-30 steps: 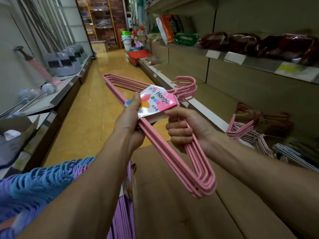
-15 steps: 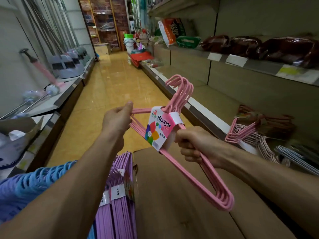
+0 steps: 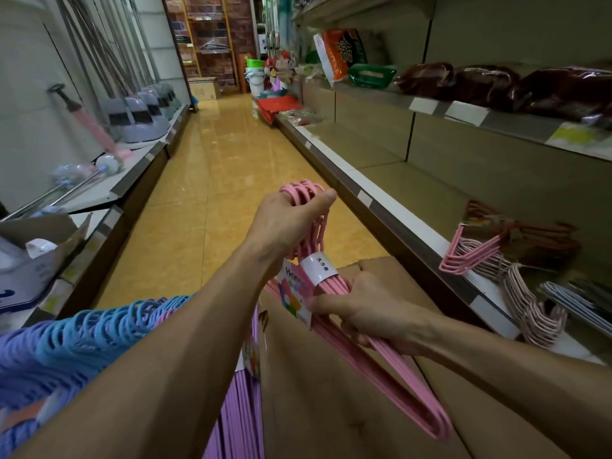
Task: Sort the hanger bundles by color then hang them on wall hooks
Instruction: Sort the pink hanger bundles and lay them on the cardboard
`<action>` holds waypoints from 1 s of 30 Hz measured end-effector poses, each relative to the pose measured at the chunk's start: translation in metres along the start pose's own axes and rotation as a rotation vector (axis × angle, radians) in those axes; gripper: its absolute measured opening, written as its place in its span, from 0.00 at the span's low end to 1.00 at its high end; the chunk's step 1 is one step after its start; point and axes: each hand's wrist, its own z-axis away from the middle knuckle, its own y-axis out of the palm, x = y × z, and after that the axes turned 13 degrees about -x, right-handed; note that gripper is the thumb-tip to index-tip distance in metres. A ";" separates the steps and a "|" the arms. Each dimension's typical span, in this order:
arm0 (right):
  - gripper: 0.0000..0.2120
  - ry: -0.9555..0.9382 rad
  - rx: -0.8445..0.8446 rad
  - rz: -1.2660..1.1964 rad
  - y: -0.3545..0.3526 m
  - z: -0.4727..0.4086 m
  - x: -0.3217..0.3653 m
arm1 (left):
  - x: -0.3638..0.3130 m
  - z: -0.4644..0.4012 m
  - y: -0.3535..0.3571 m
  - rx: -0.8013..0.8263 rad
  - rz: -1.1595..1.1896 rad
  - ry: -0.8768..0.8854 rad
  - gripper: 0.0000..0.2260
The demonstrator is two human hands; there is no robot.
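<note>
A pink hanger bundle with a white paper label band is held upright in front of me, above a brown cardboard box. My left hand is closed around its hooks at the top. My right hand grips the bundle's shoulder just below the label. Blue hanger bundles and purple hanger bundles lie at the lower left, partly hidden by my left arm. More pink hanger bundles lie on the low shelf at right.
A shop aisle with a yellow tiled floor runs ahead. Shelving on the right carries dark wrapped packs and a green basket. The left shelf holds brooms and dustpans. An open carton sits at left.
My left hand moved from the bundle's far corner to its hooks. The bundle turned so its hooks point up and came closer to me. My right hand stayed gripped on it.
</note>
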 end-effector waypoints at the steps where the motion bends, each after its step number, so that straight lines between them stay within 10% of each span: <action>1: 0.19 0.002 0.013 0.003 0.001 0.000 -0.003 | 0.003 0.000 -0.001 -0.006 -0.012 -0.014 0.15; 21: 0.16 0.353 0.590 -0.608 0.003 -0.001 -0.037 | 0.040 -0.010 -0.013 -0.019 0.153 -0.197 0.05; 30: 0.09 0.284 0.442 -0.496 0.024 -0.002 -0.050 | 0.041 -0.008 -0.017 0.103 -0.012 -0.181 0.14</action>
